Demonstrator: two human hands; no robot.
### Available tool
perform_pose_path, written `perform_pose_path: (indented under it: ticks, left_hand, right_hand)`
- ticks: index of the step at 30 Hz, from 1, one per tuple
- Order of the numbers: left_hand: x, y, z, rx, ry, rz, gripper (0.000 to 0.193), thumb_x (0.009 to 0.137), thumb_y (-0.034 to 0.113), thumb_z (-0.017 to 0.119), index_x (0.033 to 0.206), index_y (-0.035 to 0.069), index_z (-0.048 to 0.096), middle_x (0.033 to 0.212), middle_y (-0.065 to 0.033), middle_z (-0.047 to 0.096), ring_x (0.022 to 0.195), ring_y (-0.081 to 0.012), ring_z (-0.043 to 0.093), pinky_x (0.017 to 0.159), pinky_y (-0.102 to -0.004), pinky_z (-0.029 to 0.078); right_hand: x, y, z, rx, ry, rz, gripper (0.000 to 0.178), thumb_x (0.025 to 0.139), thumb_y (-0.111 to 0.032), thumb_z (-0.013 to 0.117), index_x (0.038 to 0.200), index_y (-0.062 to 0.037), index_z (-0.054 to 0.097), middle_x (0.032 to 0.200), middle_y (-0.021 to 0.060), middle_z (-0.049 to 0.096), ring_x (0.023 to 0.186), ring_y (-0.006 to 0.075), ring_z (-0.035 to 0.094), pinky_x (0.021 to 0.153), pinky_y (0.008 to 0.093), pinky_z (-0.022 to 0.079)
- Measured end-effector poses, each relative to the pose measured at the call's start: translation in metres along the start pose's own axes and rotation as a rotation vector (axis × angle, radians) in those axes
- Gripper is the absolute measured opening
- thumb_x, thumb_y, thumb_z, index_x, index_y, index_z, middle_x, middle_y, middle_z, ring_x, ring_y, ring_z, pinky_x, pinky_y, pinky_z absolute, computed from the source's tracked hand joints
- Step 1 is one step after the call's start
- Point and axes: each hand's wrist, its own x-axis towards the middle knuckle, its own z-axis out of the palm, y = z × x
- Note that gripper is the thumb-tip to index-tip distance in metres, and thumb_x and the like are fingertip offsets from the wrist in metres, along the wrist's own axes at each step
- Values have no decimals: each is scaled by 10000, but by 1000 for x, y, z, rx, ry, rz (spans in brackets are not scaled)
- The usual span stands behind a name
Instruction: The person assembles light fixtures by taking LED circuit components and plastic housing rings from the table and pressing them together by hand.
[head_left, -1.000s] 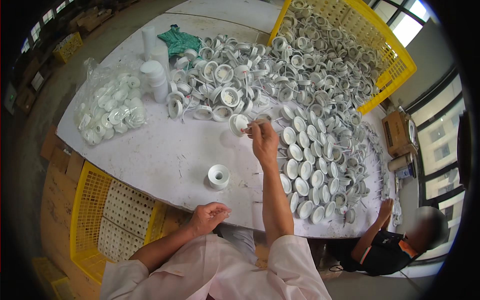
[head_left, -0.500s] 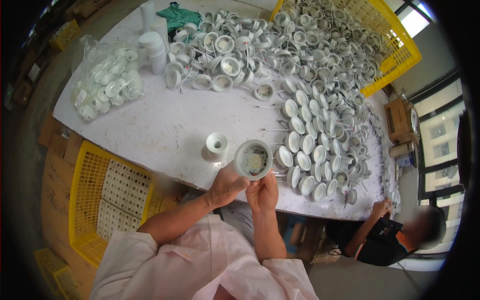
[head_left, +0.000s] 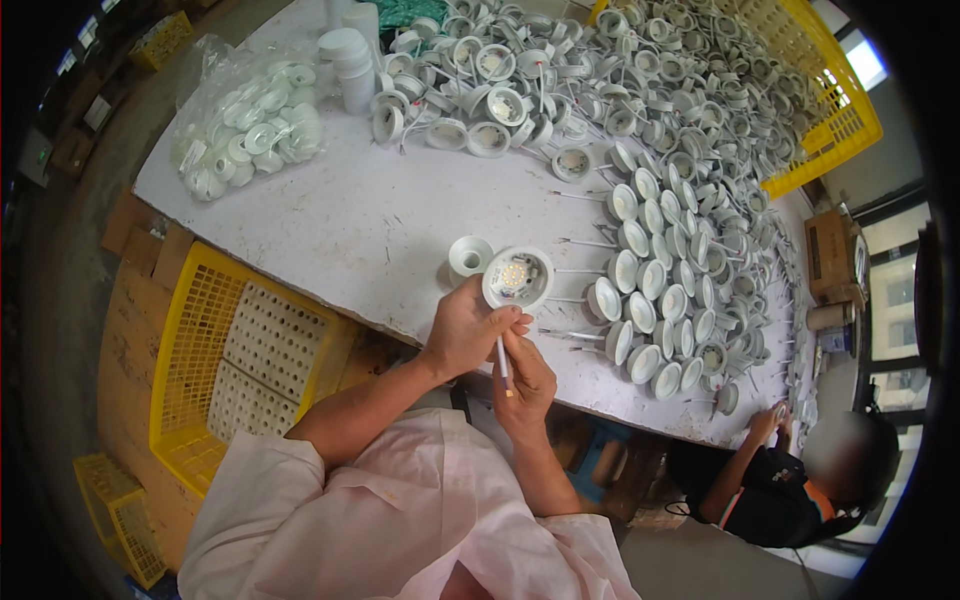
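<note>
While our left hand [head_left: 465, 328] grips the round white lamp housing [head_left: 518, 278] at its lower left side, thumb pressed in just below the rim, we see the housing held just above the near edge of the white table [head_left: 385, 225], open face up, with a pale board dotted with small yellow squares inside. A thin cable [head_left: 502, 362] hangs from beneath it (its tip looks yellowish) across our right hand [head_left: 526, 378], whose fingers are curled below the housing; we cannot tell whether they pinch the cable. A white spool-shaped piece [head_left: 470, 258] stands just behind the left hand, near the housing. To the right, rows of similar housings [head_left: 650, 280] tilt together, backed by a dense heap [head_left: 620, 92] that blocks the far side. A clear bag of white discs [head_left: 255, 130] lies far left, beside white cylinders [head_left: 351, 72].
</note>
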Motion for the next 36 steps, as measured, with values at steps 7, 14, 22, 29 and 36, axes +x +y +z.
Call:
perform_pose_path:
  ticks: [7, 14, 22, 29, 36]
  left_hand:
    - [-21, 19, -66, -64, 149, -23, 330, 923, 41, 557, 1229, -51, 477, 1104, -147, 626, 874, -211, 678, 637, -270, 571]
    - [-42, 11, -98, -53, 262, -16, 286, 927, 83, 581, 1183, -32, 522, 1074, -119, 635, 865, -187, 674, 581, -231, 509]
    - [-42, 11, -102, -13, 228, -43, 302, 925, 98, 596, 1195, -22, 534, 1087, -117, 640, 862, -190, 679, 572, -226, 497]
    - [-39, 14, -96, -41, 230, -103, 269, 920, 105, 605, 1143, -34, 548, 1042, -105, 649, 876, -153, 663, 588, -212, 492]
    - [-31, 9, -92, -118, 124, -197, 299, 934, 90, 581, 1206, -22, 526, 1036, -108, 638, 806, -150, 659, 515, -201, 411]
  right_hand:
    - [49, 38, -7, -259, -6, -167, 439, 740, -49, 750, 1149, 24, 606, 1106, 186, 624, 1009, 339, 595, 881, 390, 482]
    - [92, 43, 22, -486, -170, -147, 691, 651, -202, 841, 1239, 31, 561, 1291, 181, 493, 1216, 349, 436, 993, 428, 411]
    - [100, 42, 30, -491, -165, -162, 634, 645, -203, 843, 1194, 5, 602, 1251, 176, 534, 1186, 340, 472, 981, 423, 425]
    - [99, 44, 30, -230, -57, -44, 506, 686, -110, 810, 1142, 9, 626, 1177, 143, 597, 1111, 270, 553, 942, 364, 451]
    - [84, 41, 16, 98, 4, 194, 421, 720, -42, 758, 1121, -2, 640, 1132, 100, 630, 1045, 202, 589, 943, 328, 436]
